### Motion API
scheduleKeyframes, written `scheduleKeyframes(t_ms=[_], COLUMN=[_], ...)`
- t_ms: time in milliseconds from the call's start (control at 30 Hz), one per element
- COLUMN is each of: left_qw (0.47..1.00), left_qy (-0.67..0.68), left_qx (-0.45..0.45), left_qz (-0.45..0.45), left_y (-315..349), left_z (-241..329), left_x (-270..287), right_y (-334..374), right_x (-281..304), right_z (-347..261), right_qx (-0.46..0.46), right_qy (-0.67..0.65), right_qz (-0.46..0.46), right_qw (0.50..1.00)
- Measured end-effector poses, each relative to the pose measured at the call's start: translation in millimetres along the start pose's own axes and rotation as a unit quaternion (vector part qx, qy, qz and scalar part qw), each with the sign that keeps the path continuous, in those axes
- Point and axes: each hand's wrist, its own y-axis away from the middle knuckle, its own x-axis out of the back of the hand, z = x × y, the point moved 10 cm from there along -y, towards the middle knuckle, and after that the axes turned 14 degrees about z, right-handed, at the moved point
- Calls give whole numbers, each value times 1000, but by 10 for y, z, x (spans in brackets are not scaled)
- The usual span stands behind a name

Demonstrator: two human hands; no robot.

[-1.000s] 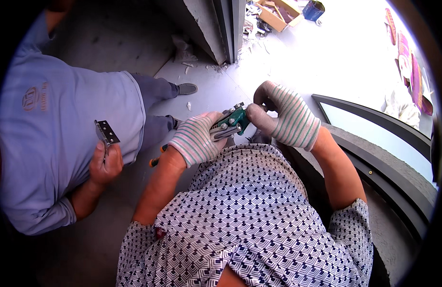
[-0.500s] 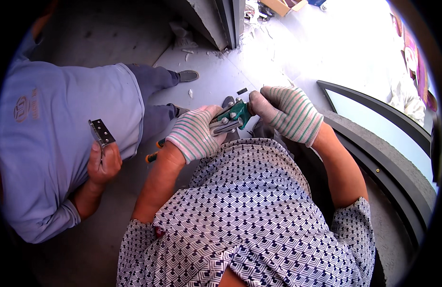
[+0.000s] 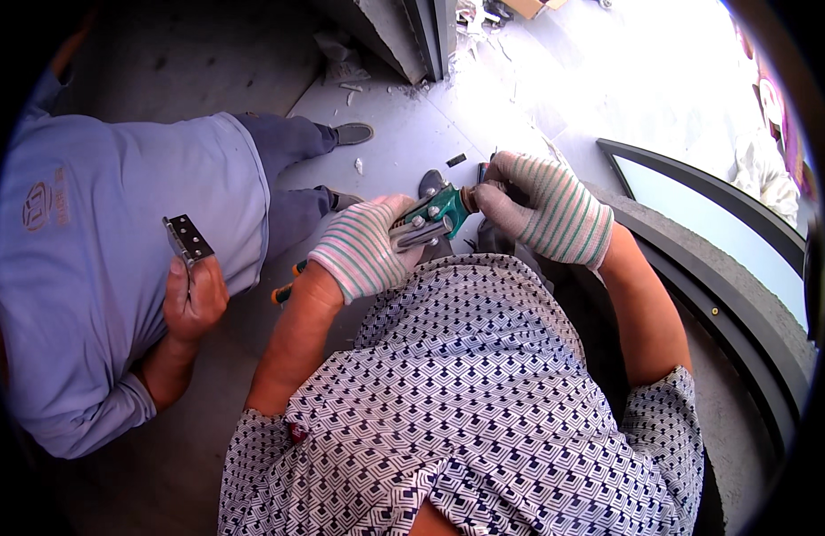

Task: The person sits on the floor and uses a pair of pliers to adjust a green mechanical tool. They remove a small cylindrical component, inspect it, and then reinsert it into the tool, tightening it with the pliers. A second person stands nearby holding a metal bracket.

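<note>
Green hand tool [image 3: 445,211], left hand [image 3: 368,248] is clamping fingers around it, right hand [image 3: 548,210] is curling fingers at its end, grip unclear, blue shirt [image 3: 154,205] is bearing printed emblem [image 3: 37,206] left of fingers

Room ahead: we can pass over the pale floor [image 3: 484,116] beyond the green tool [image 3: 447,207]. Left, a co-worker's hand [image 3: 195,299] with a dark hinge [image 3: 191,239] is in our way. Right, a dark frame [image 3: 689,277] runs beside our forearm [image 3: 649,299]; clearance unclear.
</note>
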Motion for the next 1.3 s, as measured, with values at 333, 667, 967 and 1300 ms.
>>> scheduleKeyframes(t_ms=[333,667,967,1300], left_qw=[1000,1000,1000,1000], left_qy=[-10,-12,22,23], left_qx=[-15,-12,-3,-19], left_qz=[5,-8,-9,0], left_y=[41,79,96,127], left_z=[52,34,82,114], left_x=[3,-41,-55,-37], right_y=[30,68,86,112], right_x=[7,-28,27,11], right_z=[21,-39,-60,-57], right_qx=[28,25,5,-22], right_qy=[-23,38,51,67], right_qz=[13,-20,1,-18], right_qw=[999,999,999,997])
